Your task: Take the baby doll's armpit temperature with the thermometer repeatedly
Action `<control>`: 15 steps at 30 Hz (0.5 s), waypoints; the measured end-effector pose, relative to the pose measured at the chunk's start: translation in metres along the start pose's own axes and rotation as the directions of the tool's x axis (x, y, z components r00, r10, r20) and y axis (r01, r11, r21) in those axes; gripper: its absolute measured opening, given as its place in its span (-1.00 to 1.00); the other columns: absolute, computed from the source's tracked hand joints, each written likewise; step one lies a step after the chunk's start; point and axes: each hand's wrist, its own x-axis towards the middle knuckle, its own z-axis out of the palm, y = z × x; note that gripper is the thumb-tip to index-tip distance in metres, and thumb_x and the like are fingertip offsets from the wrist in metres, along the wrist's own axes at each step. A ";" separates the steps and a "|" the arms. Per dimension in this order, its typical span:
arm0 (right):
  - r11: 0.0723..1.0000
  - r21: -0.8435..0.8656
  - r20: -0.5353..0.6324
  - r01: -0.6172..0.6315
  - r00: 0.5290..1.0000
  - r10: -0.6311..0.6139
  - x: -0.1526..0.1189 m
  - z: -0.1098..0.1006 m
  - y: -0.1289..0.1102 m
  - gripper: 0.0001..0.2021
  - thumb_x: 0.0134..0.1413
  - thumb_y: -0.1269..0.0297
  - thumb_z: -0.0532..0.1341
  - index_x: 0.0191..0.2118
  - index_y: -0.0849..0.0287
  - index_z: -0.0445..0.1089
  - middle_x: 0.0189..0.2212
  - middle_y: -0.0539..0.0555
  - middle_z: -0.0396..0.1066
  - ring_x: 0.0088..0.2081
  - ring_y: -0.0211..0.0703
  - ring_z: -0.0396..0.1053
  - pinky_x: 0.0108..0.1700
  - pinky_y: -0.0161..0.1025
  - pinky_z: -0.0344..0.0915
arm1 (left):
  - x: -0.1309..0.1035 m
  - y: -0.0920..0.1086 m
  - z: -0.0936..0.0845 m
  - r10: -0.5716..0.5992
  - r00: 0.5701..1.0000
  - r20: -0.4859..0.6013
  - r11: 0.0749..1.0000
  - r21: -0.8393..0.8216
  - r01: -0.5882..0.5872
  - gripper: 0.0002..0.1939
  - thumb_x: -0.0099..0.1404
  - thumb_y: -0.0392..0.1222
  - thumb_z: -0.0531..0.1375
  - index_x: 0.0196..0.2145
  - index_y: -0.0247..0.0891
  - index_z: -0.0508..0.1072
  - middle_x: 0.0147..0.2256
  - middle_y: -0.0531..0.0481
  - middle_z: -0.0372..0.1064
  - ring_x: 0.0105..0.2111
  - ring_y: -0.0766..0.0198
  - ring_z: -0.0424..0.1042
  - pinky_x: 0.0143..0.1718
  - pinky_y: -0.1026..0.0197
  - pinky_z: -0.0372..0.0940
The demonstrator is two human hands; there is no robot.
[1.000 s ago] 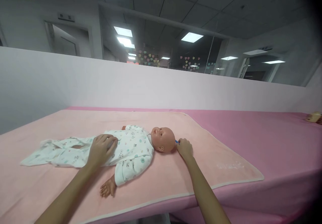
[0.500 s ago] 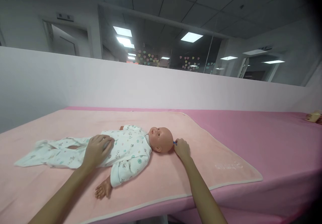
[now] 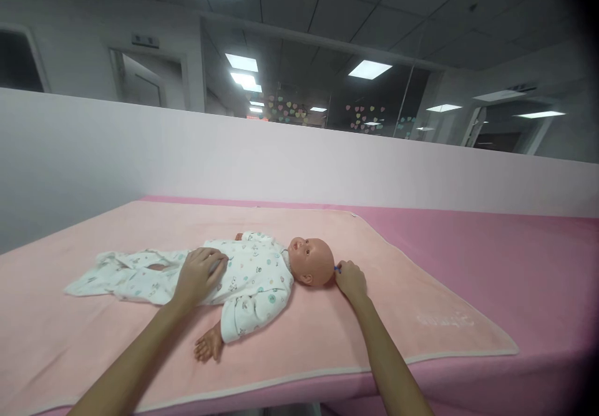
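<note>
A baby doll (image 3: 259, 279) in a white printed sleepsuit lies on its back, its bald head (image 3: 318, 260) to the right and its legs to the left. My left hand (image 3: 199, 277) rests on the doll's lower belly, fingers curled around a small greyish thing mostly hidden under them. Just beyond the crown of the head is my right hand (image 3: 352, 279), its fingertips pinched on a small blue thing (image 3: 337, 269) too tiny to name. The doll's near arm stretches out toward me, with its brown hand (image 3: 208, 344) bare.
Under the doll spreads a peach blanket (image 3: 327, 341) with a pale edge, over a pink cover (image 3: 468, 247) on the table. A low white wall (image 3: 262, 160) runs along the back, with glass panels above it. The blanket's front edge lies near the table edge.
The view has turned slightly left, so everything sits further right in the picture. Both hands keep their places at the doll's belly and head.
</note>
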 end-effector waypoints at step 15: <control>1.000 -0.006 -0.014 0.010 1.000 -0.010 0.000 0.001 0.000 -0.75 0.11 0.30 -0.01 -0.26 0.20 0.39 -0.25 0.18 0.36 -0.21 -0.07 0.32 -0.31 -0.26 0.12 | -0.001 0.002 -0.002 -0.002 1.000 0.009 1.000 -0.002 0.002 -0.76 0.25 -0.16 0.00 -0.35 -0.19 0.46 -0.30 -0.05 0.41 -0.25 0.17 0.31 -0.20 0.12 0.14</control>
